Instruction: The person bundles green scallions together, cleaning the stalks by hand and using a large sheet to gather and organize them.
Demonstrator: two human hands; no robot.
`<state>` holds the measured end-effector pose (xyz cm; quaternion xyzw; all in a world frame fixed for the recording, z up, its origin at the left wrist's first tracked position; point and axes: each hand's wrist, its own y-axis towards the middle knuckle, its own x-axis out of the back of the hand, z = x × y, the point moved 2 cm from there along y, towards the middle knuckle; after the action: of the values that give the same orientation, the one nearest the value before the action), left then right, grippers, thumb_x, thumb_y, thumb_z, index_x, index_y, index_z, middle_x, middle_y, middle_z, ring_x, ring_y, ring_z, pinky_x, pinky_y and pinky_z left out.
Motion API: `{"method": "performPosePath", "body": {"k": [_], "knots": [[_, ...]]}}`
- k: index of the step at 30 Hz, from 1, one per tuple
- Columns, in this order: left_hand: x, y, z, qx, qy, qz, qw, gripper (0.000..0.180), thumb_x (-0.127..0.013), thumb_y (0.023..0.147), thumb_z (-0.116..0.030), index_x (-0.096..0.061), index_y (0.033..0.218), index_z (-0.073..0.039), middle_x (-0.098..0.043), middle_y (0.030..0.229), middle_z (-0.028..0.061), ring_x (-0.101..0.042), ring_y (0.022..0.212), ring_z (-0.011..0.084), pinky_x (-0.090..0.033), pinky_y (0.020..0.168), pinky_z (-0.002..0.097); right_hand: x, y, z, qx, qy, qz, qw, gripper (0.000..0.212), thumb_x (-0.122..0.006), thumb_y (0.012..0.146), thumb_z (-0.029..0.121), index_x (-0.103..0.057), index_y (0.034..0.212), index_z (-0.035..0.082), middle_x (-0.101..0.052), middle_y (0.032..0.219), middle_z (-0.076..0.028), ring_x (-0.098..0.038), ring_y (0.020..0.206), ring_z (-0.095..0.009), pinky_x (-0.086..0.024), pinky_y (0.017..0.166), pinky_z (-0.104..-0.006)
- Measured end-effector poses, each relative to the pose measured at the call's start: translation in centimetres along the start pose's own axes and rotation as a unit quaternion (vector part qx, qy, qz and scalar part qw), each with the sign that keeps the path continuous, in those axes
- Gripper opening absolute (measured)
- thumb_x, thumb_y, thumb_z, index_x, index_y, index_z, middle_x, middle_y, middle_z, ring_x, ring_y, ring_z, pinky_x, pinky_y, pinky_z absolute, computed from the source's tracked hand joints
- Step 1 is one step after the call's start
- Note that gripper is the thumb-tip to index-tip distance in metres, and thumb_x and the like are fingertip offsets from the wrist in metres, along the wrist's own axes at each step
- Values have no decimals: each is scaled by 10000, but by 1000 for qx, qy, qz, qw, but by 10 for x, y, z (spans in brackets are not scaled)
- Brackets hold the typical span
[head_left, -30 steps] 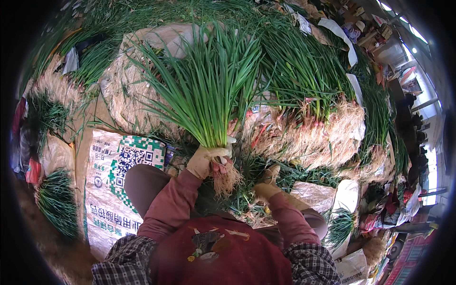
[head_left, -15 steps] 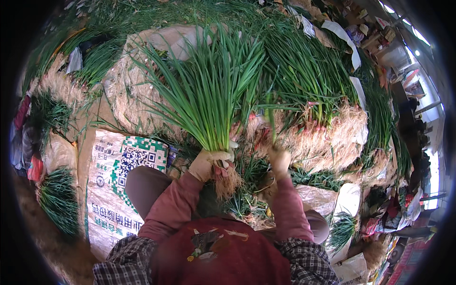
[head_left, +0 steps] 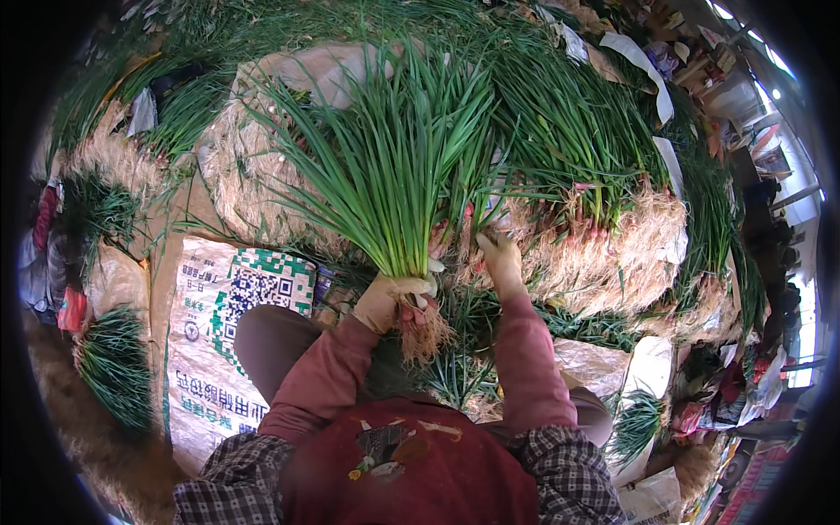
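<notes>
My left hand [head_left: 376, 306], in a pale glove, is wrapped round the lower stems of a big bunch of green onions [head_left: 398, 197]. The leaves fan out away from me, and reddish bulbs and tan roots hang below the fist. To its right, my gloved right hand [head_left: 501, 262] is at the near edge of a heap of green onions [head_left: 577, 131], by its roots and reddish bulbs. Its fingers are curled in with the tips close together; whatever is between them is too small to make out.
A printed white sack [head_left: 206, 350] lies at my left knee. Beyond the bunch is a rooty heap [head_left: 249, 175] with sacking over it. Small green onion bundles lie at the far left [head_left: 114, 367] and lower right [head_left: 637, 422]. Loose green leaves [head_left: 459, 367] litter the ground between my knees.
My right hand has moved a little away from me and leftward, to the heap's edge. The blurred green stalk seen by it earlier no longer shows there. My left hand keeps its bunch.
</notes>
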<state>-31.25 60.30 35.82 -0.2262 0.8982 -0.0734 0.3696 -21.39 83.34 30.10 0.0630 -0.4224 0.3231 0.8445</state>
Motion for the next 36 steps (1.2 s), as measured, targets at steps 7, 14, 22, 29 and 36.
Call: {"method": "performPosePath", "body": {"k": [7,14,22,29,36], "knots": [[5,3,4,-33,45,-5,998,343,-601,740,-87,-577,1076,-19,-590,784,63,-553,573,102,-462,452,208,-12,-1,-31,-2,188,-128,974,207,-653,799,188,-689,881,1,-657,684,-61,-552,515,-126,-444,482,-295],[-2,6,9,-17,-23,-14,1000,359,-634,751,-55,-587,1104,-2,-617,841,96,-604,554,145,-460,404,209,-62,-175,-188,160,-317,322,878,209,-577,711,143,-659,829,-8,-655,853,-197,-630,772,-389,-505,705,-463],[5,8,11,21,-31,-7,999,358,-638,757,-53,-582,1106,2,-622,835,69,-601,565,128,-455,401,193,40,14,10,148,-151,-163,964,313,-547,861,160,-536,1149,37,-611,903,-217,-628,640,-263,-543,554,-374],[6,6,8,22,-34,-16,999,323,-641,745,-60,-584,1059,-5,-601,789,40,-589,568,102,-463,407,202,32,123,12,43,-410,-59,909,321,-589,800,212,-597,1075,47,-648,960,-183,-662,845,-285,-543,706,-371],[9,12,19,-18,-41,8,999,334,-630,735,-52,-582,1062,-4,-596,785,47,-586,573,110,-494,463,228,35,-13,-11,115,-169,-116,972,228,-573,874,193,-658,896,-17,-676,805,-127,-630,651,-194,-507,594,-321]]}}
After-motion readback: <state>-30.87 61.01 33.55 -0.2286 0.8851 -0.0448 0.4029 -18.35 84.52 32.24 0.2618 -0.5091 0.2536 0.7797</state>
